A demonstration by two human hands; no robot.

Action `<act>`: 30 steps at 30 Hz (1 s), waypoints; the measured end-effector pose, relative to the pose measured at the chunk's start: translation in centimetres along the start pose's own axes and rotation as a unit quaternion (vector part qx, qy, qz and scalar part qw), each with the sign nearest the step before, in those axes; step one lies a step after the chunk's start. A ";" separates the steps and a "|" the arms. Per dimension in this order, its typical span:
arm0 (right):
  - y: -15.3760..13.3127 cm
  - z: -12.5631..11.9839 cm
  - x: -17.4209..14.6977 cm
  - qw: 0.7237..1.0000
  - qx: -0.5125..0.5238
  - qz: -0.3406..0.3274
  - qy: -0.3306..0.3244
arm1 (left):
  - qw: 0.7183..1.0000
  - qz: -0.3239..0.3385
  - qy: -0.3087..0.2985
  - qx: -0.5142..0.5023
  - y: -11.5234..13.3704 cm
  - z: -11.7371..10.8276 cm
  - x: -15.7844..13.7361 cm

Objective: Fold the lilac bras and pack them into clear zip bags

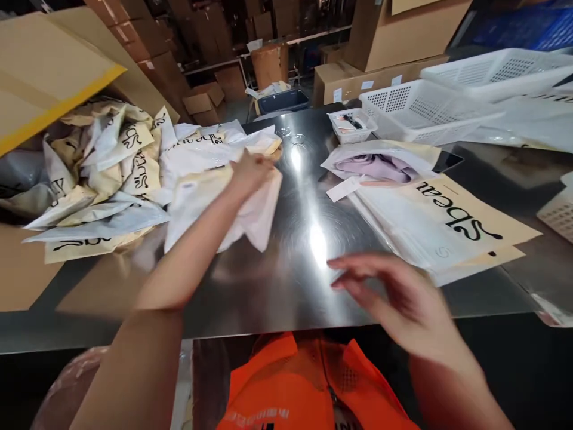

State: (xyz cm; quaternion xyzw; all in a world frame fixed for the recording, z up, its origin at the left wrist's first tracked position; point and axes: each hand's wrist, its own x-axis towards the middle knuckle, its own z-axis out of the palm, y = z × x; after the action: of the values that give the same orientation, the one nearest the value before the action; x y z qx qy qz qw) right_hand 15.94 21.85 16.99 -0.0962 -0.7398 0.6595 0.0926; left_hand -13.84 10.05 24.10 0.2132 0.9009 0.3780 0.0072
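My left hand [251,173] reaches across to the far edge of a white plastic bag [201,206], its fingers closed on it; the fingertips are partly hidden. Over the metal table, my right hand [398,298] is held with thumb and fingers apart and nothing between them. Nearest to it on the right lies a stack of flat mailer bags [430,221], cream and white with black lettering. Beyond that stack, a white bag with folded lilac fabric [376,167] in its mouth lies beside a small white tag [344,189].
A large carton [49,71] on its side at the left spills filled mailer bags [134,155] onto the metal table [286,286]. White plastic baskets [425,110] stand at the back right, with a small basket [351,125] beside them. A dark phone-like object [449,160] lies nearby.
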 end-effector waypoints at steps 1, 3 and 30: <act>1.4 0.0 1.2 0.999 -0.035 -0.016 0.022 | 0.999 -0.009 -0.050 0.000 -0.1 2.0 -0.5; 4.8 -0.4 2.7 0.995 -0.075 0.031 0.050 | 0.991 -0.021 -0.129 -0.005 -1.1 4.7 -1.7; 12.3 -3.1 5.4 0.961 -0.039 0.251 0.107 | 0.905 -0.334 -0.083 -0.251 -22.6 2.2 -16.7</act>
State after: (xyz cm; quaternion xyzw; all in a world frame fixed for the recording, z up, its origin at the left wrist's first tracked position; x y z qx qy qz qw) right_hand 11.83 27.62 5.21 -0.3523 -0.7028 0.6180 -0.0011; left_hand -6.89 -9.04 4.59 -0.0785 0.7905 0.5481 0.2616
